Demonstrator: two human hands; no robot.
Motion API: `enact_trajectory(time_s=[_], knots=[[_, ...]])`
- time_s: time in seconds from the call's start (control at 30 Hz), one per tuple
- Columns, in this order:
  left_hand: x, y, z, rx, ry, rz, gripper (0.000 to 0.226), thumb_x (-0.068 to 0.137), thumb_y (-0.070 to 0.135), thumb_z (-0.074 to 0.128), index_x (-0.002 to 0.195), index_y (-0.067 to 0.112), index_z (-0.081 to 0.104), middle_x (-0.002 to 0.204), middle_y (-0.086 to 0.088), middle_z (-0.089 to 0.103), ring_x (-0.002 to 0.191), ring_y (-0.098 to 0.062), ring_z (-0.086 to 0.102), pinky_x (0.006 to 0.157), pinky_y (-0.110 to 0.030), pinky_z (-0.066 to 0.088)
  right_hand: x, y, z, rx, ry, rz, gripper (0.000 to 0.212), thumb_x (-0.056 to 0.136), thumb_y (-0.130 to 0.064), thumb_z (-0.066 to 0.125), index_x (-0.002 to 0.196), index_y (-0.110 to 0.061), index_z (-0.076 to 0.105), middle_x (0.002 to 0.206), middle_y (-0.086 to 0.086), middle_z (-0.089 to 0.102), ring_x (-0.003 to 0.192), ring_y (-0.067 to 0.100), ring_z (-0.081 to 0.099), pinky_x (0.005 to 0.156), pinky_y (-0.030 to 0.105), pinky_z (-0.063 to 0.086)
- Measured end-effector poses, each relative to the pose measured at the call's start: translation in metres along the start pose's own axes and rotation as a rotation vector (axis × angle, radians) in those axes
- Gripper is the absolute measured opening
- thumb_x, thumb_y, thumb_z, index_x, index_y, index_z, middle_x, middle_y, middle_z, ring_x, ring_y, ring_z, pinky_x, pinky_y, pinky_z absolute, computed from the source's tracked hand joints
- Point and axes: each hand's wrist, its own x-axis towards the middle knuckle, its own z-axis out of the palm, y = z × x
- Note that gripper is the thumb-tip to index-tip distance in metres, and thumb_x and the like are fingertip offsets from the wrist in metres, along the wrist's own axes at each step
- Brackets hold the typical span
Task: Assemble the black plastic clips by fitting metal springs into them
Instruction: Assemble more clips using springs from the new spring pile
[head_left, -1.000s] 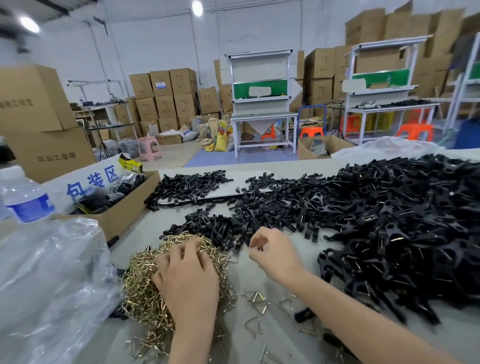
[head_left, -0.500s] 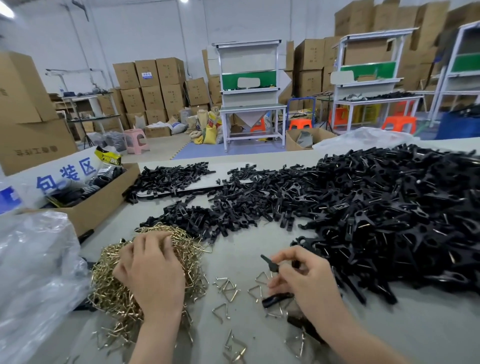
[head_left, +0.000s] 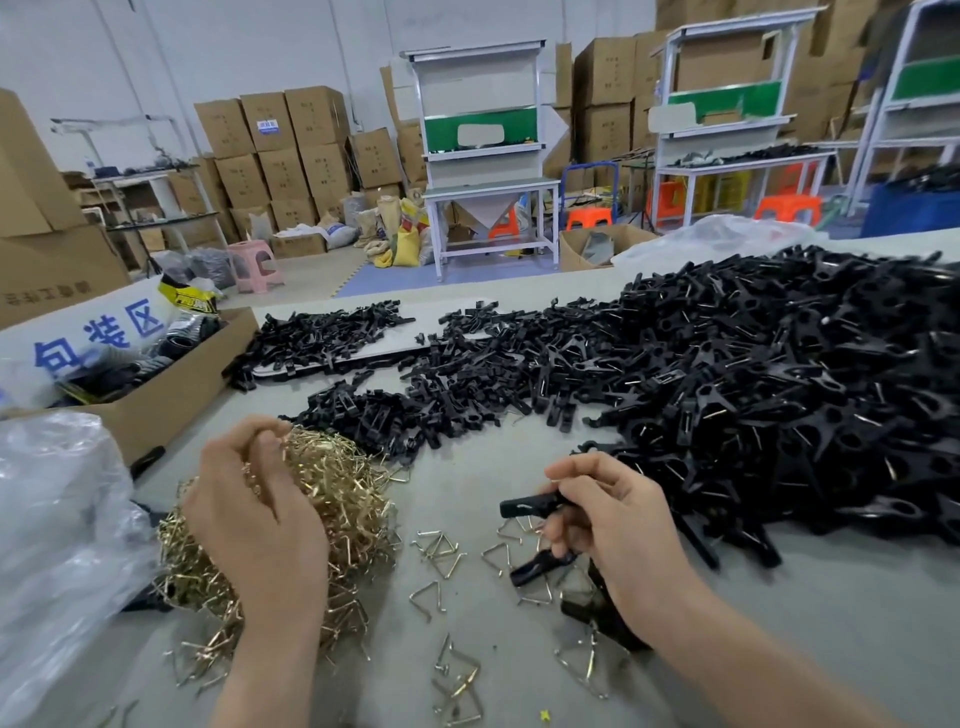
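On the grey table (head_left: 519, 457) we clamp a black clip (head_left: 530, 505) in the right hand (head_left: 618, 525), left hand (head_left: 254, 514) pinching springs from the brass pile (head_left: 343, 499); tangled springs may lift together.

Hidden under the left hand (head_left: 260, 525): much of the spring pile (head_left: 343, 499). Cut off at the right edge: the heap of black clips (head_left: 779, 395). Partly covered by the right hand (head_left: 618, 540): a held clip piece (head_left: 530, 505). Too small to read: carton labels (head_left: 269, 126).
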Motion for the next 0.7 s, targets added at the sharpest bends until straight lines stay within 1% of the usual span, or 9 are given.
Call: enact_trajectory(time_s=[0.07, 0.13, 0.23, 0.37, 0.43, 0.5, 0.57, 0.63, 0.7], knots=[[0.000, 0.007, 0.002, 0.035, -0.056, 0.070, 0.019, 0.099, 0.033, 0.040, 0.105, 0.026, 0.056, 0.088, 0.018, 0.058, 0.083, -0.020, 0.056, 0.090, -0.050, 0.036, 0.000, 0.002, -0.001, -0.031, 0.007, -0.018, 0.019, 0.093, 0.010, 0.044, 0.086, 0.001, 0.058, 0.063, 0.008, 0.065, 0.042, 0.017, 0.054, 0.039, 0.024, 0.043], [-0.003, 0.011, 0.004, 0.081, -0.156, 0.125, 0.020, 0.097, 0.031, 0.046, 0.103, 0.023, 0.063, 0.087, 0.018, 0.056, 0.084, -0.019, 0.054, 0.084, -0.041, 0.033, 0.000, 0.003, -0.002, -0.076, 0.018, -0.040, 0.015, 0.095, 0.007, 0.046, 0.089, -0.001, 0.059, 0.061, 0.009, 0.062, 0.043, 0.017, 0.054, 0.040, 0.024, 0.044], [-0.006, 0.014, 0.005, 0.038, -0.293, 0.173, 0.028, 0.092, 0.033, 0.049, 0.106, 0.016, 0.066, 0.076, 0.025, 0.056, 0.056, -0.003, 0.046, 0.066, -0.041, 0.042, 0.000, 0.003, -0.003, -0.179, 0.052, -0.089, 0.016, 0.096, 0.001, 0.047, 0.087, -0.005, 0.060, 0.053, 0.003, 0.055, 0.042, 0.019, 0.051, 0.038, 0.026, 0.041], [-0.003, 0.024, 0.000, 0.002, -0.245, 0.196, 0.029, 0.095, 0.036, 0.049, 0.112, 0.018, 0.063, 0.075, 0.023, 0.059, 0.052, -0.003, 0.048, 0.066, -0.045, 0.047, 0.004, -0.003, -0.007, -0.255, 0.097, -0.142, 0.019, 0.098, -0.007, 0.043, 0.087, -0.008, 0.058, 0.050, 0.001, 0.054, 0.043, 0.019, 0.054, 0.039, 0.025, 0.045], [-0.003, 0.034, -0.004, -0.013, -0.187, 0.302, 0.023, 0.097, 0.030, 0.050, 0.116, 0.020, 0.060, 0.077, 0.024, 0.058, 0.060, -0.011, 0.055, 0.065, -0.040, 0.046, 0.005, -0.004, -0.009, -0.265, 0.080, -0.142, 0.022, 0.097, -0.010, 0.047, 0.083, -0.009, 0.064, 0.051, -0.001, 0.056, 0.046, 0.015, 0.056, 0.044, 0.024, 0.049], [-0.009, 0.043, -0.002, -0.080, -0.230, 0.323, 0.022, 0.098, 0.029, 0.049, 0.117, 0.023, 0.057, 0.076, 0.022, 0.060, 0.060, -0.002, 0.055, 0.059, -0.026, 0.045, 0.007, -0.005, -0.010, -0.284, 0.074, -0.133, 0.028, 0.094, -0.015, 0.056, 0.069, -0.012, 0.069, 0.050, -0.005, 0.056, 0.045, 0.008, 0.052, 0.046, 0.017, 0.046], [-0.019, 0.050, 0.004, -0.123, -0.409, 0.284, 0.021, 0.096, 0.022, 0.052, 0.115, 0.021, 0.060, 0.071, 0.018, 0.062, 0.049, 0.009, 0.051, 0.048, -0.005, 0.036, 0.009, -0.006, -0.011, -0.239, 0.074, -0.102, 0.037, 0.089, -0.020, 0.063, 0.053, -0.011, 0.064, 0.049, -0.002, 0.056, 0.043, 0.009, 0.048, 0.049, 0.018, 0.045], [-0.032, 0.054, 0.012, -0.134, -0.678, 0.151, 0.023, 0.093, 0.015, 0.054, 0.112, 0.026, 0.062, 0.065, 0.015, 0.064, 0.045, 0.008, 0.052, 0.040, -0.005, 0.035, 0.011, -0.007, -0.012, -0.100, 0.082, -0.051, 0.043, 0.086, -0.020, 0.067, 0.045, -0.014, 0.056, 0.048, 0.001, 0.053, 0.044, 0.012, 0.052, 0.054, 0.028, 0.052], [-0.043, 0.054, 0.019, -0.153, -0.881, 0.028, 0.029, 0.094, 0.018, 0.055, 0.105, 0.044, 0.057, 0.065, 0.013, 0.068, 0.038, 0.002, 0.046, 0.040, -0.009, 0.034, 0.013, -0.009, -0.013, -0.033, 0.092, -0.019, 0.040, 0.087, -0.018, 0.066, 0.050, -0.012, 0.052, 0.048, 0.001, 0.050, 0.044, 0.013, 0.056, 0.045, 0.028, 0.051]])
